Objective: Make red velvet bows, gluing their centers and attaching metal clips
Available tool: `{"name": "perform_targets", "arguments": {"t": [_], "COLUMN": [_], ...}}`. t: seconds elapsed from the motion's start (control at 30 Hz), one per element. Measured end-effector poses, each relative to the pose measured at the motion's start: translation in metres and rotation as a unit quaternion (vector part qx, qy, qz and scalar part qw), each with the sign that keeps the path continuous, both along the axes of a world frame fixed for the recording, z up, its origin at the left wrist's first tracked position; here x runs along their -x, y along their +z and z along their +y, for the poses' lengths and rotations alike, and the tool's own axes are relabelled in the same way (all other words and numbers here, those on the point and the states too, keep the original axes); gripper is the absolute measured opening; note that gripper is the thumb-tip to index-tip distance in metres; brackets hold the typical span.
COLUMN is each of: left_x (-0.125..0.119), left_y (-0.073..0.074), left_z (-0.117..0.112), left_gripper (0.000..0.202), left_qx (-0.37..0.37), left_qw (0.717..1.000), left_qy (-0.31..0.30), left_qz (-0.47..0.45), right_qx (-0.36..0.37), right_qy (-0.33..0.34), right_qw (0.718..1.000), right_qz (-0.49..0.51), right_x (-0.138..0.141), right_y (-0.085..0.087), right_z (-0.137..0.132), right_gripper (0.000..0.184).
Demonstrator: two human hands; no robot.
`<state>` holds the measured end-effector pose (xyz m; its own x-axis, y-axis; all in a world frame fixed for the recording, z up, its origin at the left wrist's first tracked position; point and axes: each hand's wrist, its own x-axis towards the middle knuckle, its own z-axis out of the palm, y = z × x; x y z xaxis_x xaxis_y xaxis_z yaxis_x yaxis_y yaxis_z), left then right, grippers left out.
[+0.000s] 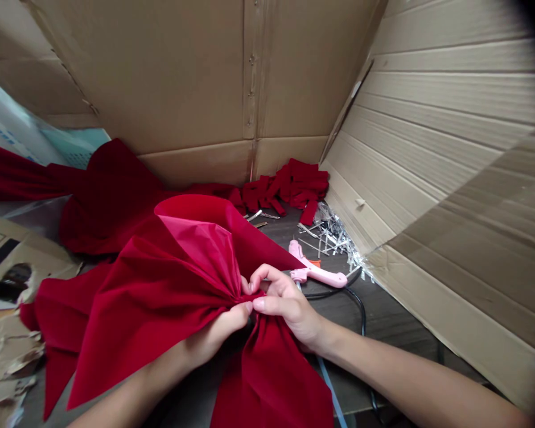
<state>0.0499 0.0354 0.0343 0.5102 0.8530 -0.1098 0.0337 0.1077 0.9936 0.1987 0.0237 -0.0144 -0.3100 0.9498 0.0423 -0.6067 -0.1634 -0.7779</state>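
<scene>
A large piece of red velvet fabric (160,291) is gathered into pleats at its middle, like a big bow. My left hand (218,333) pinches the gathered middle from below, fingers closed on the cloth. My right hand (285,300) grips the same gathered spot from the right, thumb and fingers pressed on the folds. More of the red fabric hangs down below my hands toward the table's near edge.
A pink hot glue gun (314,270) with a black cord lies just right of my hands. Small red fabric strips (289,187) and silver clips (330,235) lie farther back. Cardboard walls (450,178) stand behind and right. Another red bow (102,202) lies at the left.
</scene>
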Motion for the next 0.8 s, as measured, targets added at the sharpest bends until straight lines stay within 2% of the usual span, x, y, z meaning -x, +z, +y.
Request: {"name": "perform_targets", "arguments": {"t": [0.2,0.33,0.63,0.8], "left_x": [0.011,0.016,0.018,0.014], "left_y": [-0.017,-0.026,-0.031,-0.023], "left_z": [0.0,-0.001,0.005,0.003], "left_gripper": [0.021,0.024,0.039,0.042], "left_qx": [-0.012,-0.013,-0.036,-0.053], "left_qw": [0.996,0.995,0.987,0.985], "left_qy": [-0.014,-0.017,0.039,0.054], "left_qz": [0.086,0.092,0.15,0.155], "right_qx": [-0.048,-0.058,-0.059,-0.054], "right_qy": [-0.025,-0.046,-0.063,-0.055], "right_qw": [0.997,0.995,0.993,0.994], "right_qz": [-0.05,-0.067,-0.081,-0.08], "right_x": [0.0,0.001,0.002,0.002], "right_y": [-0.003,-0.008,-0.009,-0.007], "right_z": [0.001,0.003,0.014,0.014], "right_gripper": [0.022,0.022,0.025,0.024]}}
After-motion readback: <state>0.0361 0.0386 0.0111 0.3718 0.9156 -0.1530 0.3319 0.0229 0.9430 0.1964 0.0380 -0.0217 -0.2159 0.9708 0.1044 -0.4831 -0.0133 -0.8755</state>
